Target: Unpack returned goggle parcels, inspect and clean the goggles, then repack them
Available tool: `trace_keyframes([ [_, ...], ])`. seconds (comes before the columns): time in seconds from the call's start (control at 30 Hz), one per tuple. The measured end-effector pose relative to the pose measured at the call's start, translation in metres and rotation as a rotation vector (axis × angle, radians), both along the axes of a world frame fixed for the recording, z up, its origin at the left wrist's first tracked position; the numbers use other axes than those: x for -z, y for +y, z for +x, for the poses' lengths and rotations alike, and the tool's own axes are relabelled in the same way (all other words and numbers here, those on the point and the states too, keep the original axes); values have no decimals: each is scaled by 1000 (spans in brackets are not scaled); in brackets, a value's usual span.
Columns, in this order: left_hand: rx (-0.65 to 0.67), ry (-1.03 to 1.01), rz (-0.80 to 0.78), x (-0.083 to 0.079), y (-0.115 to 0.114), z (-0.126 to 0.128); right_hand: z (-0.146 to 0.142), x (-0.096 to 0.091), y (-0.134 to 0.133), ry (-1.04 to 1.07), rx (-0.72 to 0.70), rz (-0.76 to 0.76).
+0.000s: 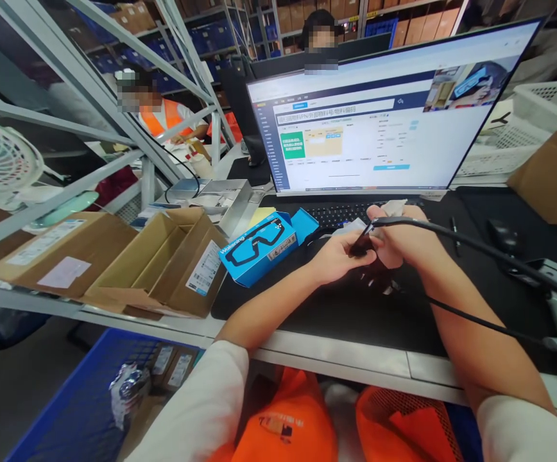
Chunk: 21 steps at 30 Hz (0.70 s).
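My left hand [341, 255] is closed on a dark, shiny piece that looks like a pair of glasses [362, 242], held just above the black desk mat. Close beside it, my right hand [398, 237] grips the other side of the same piece, with crumpled white wrapping [394, 206] showing above its fingers. Much of the dark piece is hidden by the fingers. To the left of my hands lies a blue box [262, 247] printed with a black goggle outline, its end flap folded open.
A monitor [355, 135] and keyboard [341, 212] stand behind my hands. An open cardboard box [163, 260] sits left. Black cables [471, 242] cross over my right forearm. A mouse [503, 235] lies right, and a blue crate [90, 391] is below. Two people [160, 115] sit beyond.
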<state>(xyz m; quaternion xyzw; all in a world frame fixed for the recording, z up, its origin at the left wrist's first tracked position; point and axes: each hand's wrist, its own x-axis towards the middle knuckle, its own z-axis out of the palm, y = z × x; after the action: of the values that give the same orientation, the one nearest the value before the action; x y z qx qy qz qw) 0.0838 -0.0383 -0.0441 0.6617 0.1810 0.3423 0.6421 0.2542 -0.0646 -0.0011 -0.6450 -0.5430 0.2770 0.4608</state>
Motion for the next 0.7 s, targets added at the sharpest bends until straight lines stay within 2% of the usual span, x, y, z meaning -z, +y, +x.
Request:
trace_keyframes([
  [0.17, -118, -121, -138, 1, 9, -5, 18, 5, 8, 455, -353, -4],
  [0.23, -159, -177, -190, -3, 13, -9, 28, 3, 10, 550, -442, -56],
  [0.3, -175, -224, -232, -8, 16, -12, 37, 1, 10, 587, -421, -98],
  [0.4, -192, -269, -229, -13, 19, -15, 43, -3, 4, 629, -309, -80],
  [0.47, -224, -259, -177, -12, 20, -15, 41, -8, -6, 621, -332, -20],
  [0.6, -254, -240, -37, -6, 23, -14, 33, -18, -28, 427, -655, 77],
  [0.63, -249, -249, -14, -5, 23, -14, 32, -20, -30, 375, -655, 111],
  [0.7, -230, -263, 4, -3, 23, -15, 31, -21, -30, 255, -520, 176],
])
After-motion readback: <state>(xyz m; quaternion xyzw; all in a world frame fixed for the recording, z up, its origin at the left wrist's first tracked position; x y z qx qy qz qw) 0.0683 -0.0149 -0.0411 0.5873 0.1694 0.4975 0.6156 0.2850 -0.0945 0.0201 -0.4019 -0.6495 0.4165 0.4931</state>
